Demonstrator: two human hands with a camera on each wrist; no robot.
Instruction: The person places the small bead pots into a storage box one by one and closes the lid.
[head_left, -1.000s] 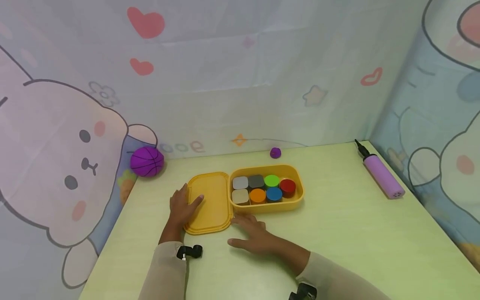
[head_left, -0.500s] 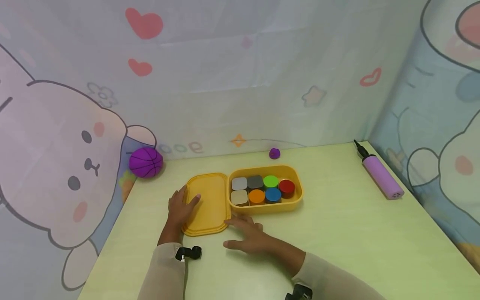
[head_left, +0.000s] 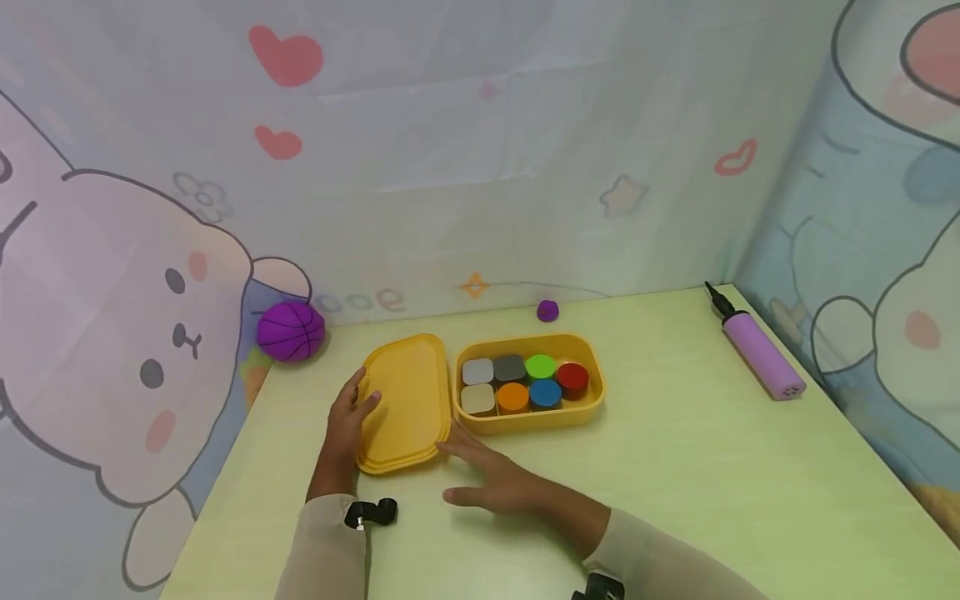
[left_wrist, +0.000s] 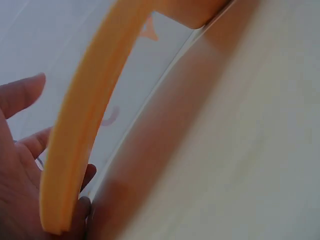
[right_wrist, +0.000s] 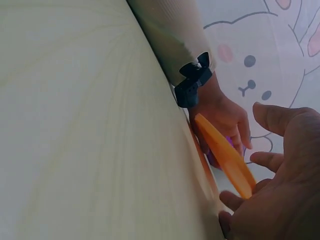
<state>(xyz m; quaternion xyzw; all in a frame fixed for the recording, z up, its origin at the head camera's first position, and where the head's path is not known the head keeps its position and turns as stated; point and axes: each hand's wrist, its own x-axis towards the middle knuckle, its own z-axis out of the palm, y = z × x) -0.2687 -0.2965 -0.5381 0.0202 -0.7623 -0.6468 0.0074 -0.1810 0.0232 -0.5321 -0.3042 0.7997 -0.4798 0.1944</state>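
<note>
A yellow rounded lid (head_left: 407,400) is raised off the table and tilted, with its shadow below in the left wrist view. My left hand (head_left: 345,429) holds its left edge, fingers reaching underneath and thumb above. At the lid's near right corner is my right hand (head_left: 498,483), fingers touching the edge and thumb spread away. Just right of the lid stands a yellow box (head_left: 532,423). Inside it sit several round and square pieces, among them a red one (head_left: 572,379), a green one (head_left: 541,365) and a beige one (head_left: 477,398).
A purple ball (head_left: 291,332) with black lines sits at the table's back left. Behind the box lies a small purple object (head_left: 548,311). A purple hand pump (head_left: 763,354) with a black nozzle lies at the right edge. A printed cloth (head_left: 420,167) hangs behind the table.
The lid has come up off the table, tilted, and shifted slightly left, leaving a gap beside the box. My left hand moved left with it; my right fingers stayed near its corner.
</note>
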